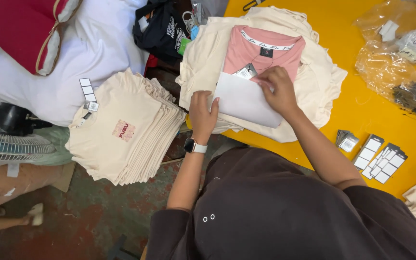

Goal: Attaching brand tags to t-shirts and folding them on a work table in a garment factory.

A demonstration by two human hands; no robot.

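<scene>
A pink T-shirt [261, 50] lies on top of a pile of cream shirts [203, 58] on the yellow table [362, 110]. A white sheet of paper [244, 98] covers the pink shirt's lower part. My left hand [203, 113] presses on the sheet's left edge, a watch on its wrist. My right hand [278, 89] pinches the sheet's top right corner, next to a hang tag [245, 72] on the shirt.
A second stack of folded cream shirts [126, 132] with a tag stands to the left. Loose hang tags [374, 151] lie on the table at right, plastic bags [400, 48] beyond them. A fan [10, 144] and white bundles sit at far left.
</scene>
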